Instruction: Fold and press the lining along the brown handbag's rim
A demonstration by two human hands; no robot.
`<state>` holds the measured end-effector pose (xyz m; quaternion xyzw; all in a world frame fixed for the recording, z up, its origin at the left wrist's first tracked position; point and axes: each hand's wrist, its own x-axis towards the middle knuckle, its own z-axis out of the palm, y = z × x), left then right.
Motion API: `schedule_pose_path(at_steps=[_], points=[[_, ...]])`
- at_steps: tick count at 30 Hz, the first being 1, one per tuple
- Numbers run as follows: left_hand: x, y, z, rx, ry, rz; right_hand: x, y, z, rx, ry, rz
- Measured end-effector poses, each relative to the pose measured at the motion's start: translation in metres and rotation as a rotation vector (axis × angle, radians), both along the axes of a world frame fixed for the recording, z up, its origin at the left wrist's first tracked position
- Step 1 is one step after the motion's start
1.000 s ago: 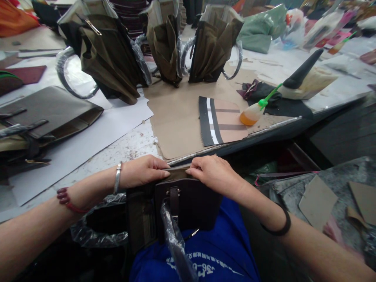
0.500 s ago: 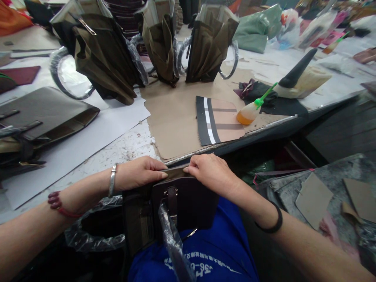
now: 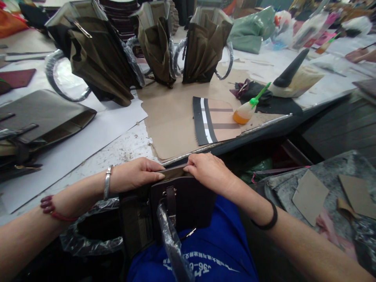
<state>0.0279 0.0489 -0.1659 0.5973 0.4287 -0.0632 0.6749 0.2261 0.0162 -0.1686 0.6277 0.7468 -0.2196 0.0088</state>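
Note:
A dark brown handbag (image 3: 188,203) rests on my lap against the table edge, its handles wrapped in clear plastic (image 3: 173,243). My left hand (image 3: 135,174) pinches the bag's top rim from the left, fingers pressed together. My right hand (image 3: 210,170) grips the same rim from the right, fingers curled over it. Between the two hands the olive lining of the opening (image 3: 174,172) shows.
Three olive-lined bags (image 3: 202,47) stand upside down at the back of the table (image 3: 123,149). A striped pattern piece (image 3: 214,123), an orange glue bottle (image 3: 245,111) and a black-tipped cone (image 3: 289,74) lie on brown cardboard. A flat grey bag (image 3: 44,113) lies left.
Both hands keep their grip on the bag's rim; the view has shifted slightly, with little movement of the hands.

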Motion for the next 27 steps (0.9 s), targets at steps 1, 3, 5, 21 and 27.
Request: schedule_pose_path(at_steps=[1,3,5,21,27], points=[[0.000,0.000,0.000,-0.014,-0.002,0.006,0.000,0.000,0.000,0.003,-0.006,-0.002],[-0.001,0.000,-0.002,-0.032,-0.007,0.017,0.000,0.001,-0.001,0.008,-0.016,-0.003],[-0.004,0.001,-0.005,-0.049,-0.009,0.037,0.000,0.002,-0.002,0.013,-0.015,0.006],[-0.016,0.014,-0.017,-0.076,-0.076,0.024,0.003,0.006,0.005,-0.090,0.071,0.102],[-0.015,0.011,-0.016,-0.046,-0.094,-0.001,-0.001,0.007,0.003,-0.070,-0.008,0.048]])
